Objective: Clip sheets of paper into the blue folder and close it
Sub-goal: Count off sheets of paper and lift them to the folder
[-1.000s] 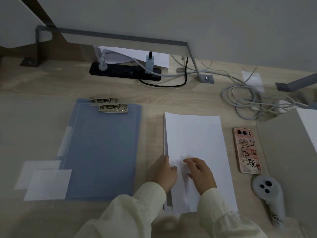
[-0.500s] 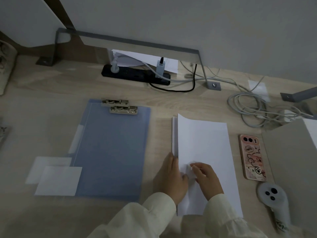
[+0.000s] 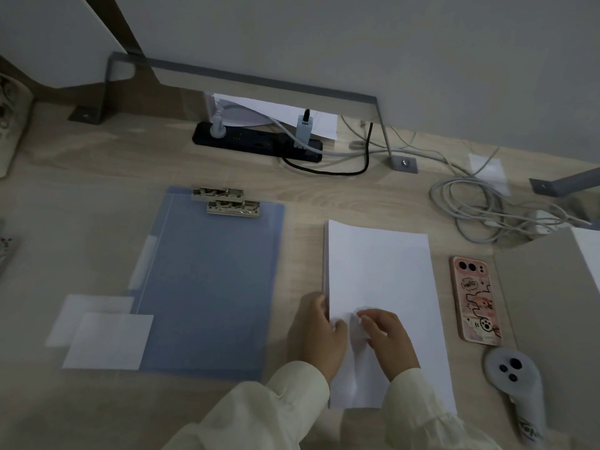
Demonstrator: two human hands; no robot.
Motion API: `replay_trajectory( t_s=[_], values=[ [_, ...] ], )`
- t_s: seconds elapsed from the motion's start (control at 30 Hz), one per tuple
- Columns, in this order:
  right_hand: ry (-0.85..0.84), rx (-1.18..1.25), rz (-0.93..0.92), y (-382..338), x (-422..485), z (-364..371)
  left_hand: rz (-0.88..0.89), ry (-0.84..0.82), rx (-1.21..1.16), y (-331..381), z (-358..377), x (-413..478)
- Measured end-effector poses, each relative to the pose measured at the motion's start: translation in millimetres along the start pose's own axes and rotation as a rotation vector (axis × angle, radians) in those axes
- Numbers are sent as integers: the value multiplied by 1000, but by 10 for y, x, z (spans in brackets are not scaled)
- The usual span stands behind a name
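Both hands sit close together near the table's front edge, with cream-sleeved forearms reaching in from it. The left hand (image 3: 319, 332) is turned on its side, thumb and curled fingers gripping the top sheet (image 3: 380, 274) at its left border. The right hand (image 3: 388, 339), knuckles up, pinches the same sheet with bent fingers.

Light: dim, flat, grey-blue cast | Brightest: stack of paper (image 3: 380, 271) at 4 o'clock, nearly washed out | Glint: metal clips (image 3: 227, 203) at 10 o'clock | Shadow: soft, on desk (image 3: 97, 157) at 9 o'clock side of left hand (image 3: 324, 332) | Sharpness: soft, grainy; sleeves (image 3: 276, 414) at 6 o'clock smeared | Edges: bent at 3 and 9 o'clock
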State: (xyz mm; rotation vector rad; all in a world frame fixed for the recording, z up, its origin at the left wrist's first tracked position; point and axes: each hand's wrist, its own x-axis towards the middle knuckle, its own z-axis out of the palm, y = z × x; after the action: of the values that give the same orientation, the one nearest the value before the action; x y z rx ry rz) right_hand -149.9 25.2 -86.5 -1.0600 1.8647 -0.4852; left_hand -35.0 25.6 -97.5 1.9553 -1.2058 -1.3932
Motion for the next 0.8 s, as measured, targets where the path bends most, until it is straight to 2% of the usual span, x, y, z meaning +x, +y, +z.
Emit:
replay_trajectory(
  t_s=[0.07, 0.23, 0.3, 0.4, 0.47, 0.63, 0.8],
  values=[
    [0, 13, -6, 4, 1, -11, -75, -24, 18, 5, 1, 73],
    [-18, 41, 11, 17, -12, -57, -86, -168, 140, 81, 56, 106],
    [28, 47, 12, 7, 8, -133, -78, -186, 59, 137, -10, 104],
    [210, 31, 22, -46, 103, -296, -26, -225, -116, 195, -277, 69],
    [251, 68, 56, -164, 157, -354, -19, -238, -185, 195, -542, 44],
    [88, 250, 101, -576, 210, 12, 48, -131, -217, 9, -1437, 16],
    [32, 323, 90, -889, 82, 767, -102, -25, -270, -503, -2175, 91]
  ],
)
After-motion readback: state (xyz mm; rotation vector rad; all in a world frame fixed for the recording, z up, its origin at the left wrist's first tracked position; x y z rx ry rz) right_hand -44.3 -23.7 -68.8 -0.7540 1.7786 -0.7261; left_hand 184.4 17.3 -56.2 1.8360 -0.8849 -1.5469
